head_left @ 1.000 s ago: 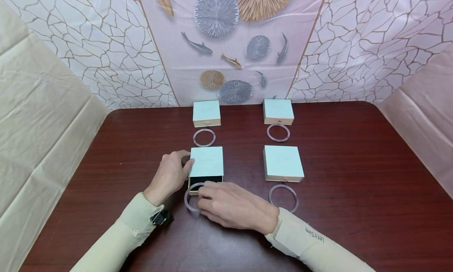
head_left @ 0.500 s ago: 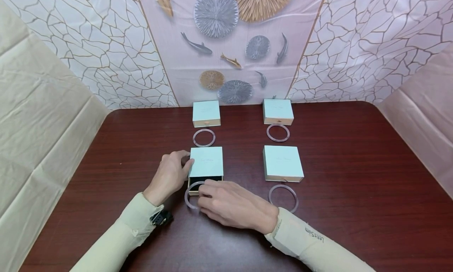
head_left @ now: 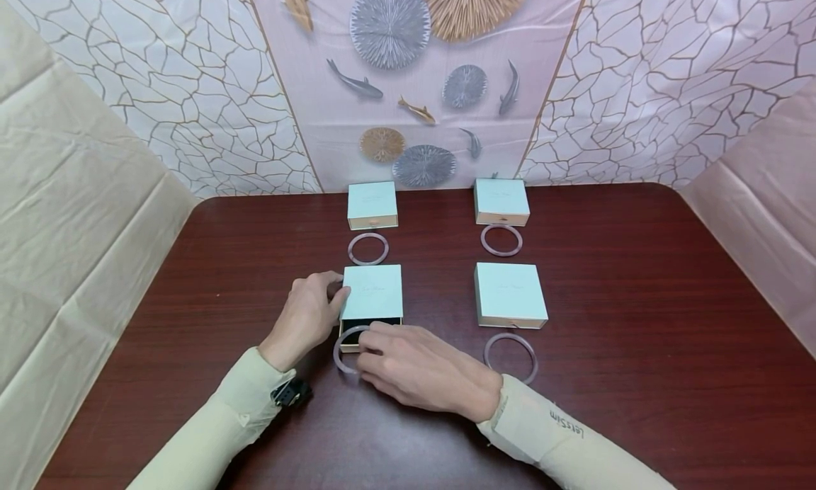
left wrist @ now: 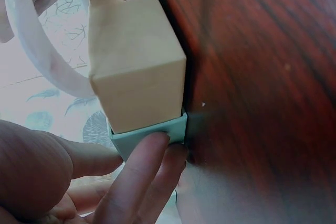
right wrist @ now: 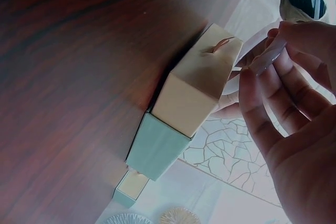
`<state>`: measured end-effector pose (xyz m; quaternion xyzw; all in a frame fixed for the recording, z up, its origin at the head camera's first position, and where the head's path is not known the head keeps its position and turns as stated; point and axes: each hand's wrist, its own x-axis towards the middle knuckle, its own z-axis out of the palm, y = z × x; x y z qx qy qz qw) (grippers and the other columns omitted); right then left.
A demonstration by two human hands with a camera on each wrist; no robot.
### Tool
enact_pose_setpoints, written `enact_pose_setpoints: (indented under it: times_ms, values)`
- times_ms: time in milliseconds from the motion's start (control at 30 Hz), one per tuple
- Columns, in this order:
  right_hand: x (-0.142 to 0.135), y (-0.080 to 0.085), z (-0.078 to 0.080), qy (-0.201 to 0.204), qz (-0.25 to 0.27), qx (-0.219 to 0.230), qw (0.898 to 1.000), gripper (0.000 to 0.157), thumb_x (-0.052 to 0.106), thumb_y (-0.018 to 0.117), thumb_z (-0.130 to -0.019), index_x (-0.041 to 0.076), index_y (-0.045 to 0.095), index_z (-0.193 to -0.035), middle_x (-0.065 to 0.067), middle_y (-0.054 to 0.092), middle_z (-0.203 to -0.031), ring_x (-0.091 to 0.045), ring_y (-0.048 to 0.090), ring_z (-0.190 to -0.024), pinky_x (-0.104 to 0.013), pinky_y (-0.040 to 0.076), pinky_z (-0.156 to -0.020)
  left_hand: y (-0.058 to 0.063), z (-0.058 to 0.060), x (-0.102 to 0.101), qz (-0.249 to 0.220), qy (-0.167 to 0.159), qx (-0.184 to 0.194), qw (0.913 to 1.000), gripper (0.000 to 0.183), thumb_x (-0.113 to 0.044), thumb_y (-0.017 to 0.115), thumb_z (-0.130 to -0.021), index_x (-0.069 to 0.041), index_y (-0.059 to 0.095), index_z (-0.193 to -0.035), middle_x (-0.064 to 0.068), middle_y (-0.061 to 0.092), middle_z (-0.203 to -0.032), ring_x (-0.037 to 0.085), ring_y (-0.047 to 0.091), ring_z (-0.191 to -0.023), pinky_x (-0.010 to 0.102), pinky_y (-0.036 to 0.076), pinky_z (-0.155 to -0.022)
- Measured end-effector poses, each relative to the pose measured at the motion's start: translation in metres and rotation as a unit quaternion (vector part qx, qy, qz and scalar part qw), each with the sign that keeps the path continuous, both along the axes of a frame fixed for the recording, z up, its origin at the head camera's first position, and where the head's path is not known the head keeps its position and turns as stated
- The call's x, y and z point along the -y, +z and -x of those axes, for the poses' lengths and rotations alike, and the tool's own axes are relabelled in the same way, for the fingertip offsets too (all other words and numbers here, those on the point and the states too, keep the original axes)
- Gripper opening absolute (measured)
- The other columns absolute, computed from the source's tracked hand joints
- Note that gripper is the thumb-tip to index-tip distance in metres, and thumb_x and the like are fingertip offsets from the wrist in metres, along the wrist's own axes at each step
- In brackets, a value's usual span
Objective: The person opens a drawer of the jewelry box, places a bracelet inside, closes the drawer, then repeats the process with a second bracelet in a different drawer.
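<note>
In the head view my left hand holds the left side of a mint-green jewelry box at centre left. The thumb lies by the top edge; in the left wrist view, fingers press the green sleeve. Its cream drawer is pulled partway out toward me, showing a black inside. Between thumb and fingers, my right hand pinches a pale lilac bangle, which overlaps the front of the drawer. The right wrist view shows the bangle tilted beside the drawer, partly hidden by the fingers.
To the right stands a closed mint box, with a bangle before it, partly behind my right wrist. Farther back are two smaller-looking boxes, left and right, each with a bangle in front, left and right.
My right hand and the pinched bangle have shifted very slightly away from me, over the drawer front. The left hand and the box stay as they were.
</note>
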<state>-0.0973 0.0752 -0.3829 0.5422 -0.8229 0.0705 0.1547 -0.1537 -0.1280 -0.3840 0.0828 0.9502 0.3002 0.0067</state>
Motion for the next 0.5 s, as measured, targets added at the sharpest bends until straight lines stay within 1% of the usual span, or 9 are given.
enact_pose_setpoints:
  times_ms: [233,500]
  values:
    - [0.0004,-0.0005,0.0008,-0.005,0.005,-0.001,1.000,0.007,0.021,0.066,-0.099,0.020,0.071,-0.093,0.008,0.057,-0.087,-0.009,0.054,-0.086,-0.023,0.049,-0.076,-0.0004,0.0004,0.0002,-0.002,-0.001,-0.001,1.0000,0.021,-0.015,0.059,-0.103,-0.002,0.073,-0.111,0.003,0.062,-0.069,0.012,0.054,-0.058,0.028,0.043,-0.059]
    - [0.0000,-0.0012,0.0007,-0.011,0.008,0.010,1.000,0.011,0.021,0.064,-0.100,0.021,0.072,-0.092,0.009,0.055,-0.085,-0.008,0.053,-0.086,-0.022,0.049,-0.075,0.0002,-0.0002,0.0001,-0.002,-0.002,-0.002,1.0000,0.021,-0.015,0.059,-0.103,-0.002,0.072,-0.113,0.004,0.064,-0.070,0.012,0.056,-0.059,0.028,0.044,-0.060]
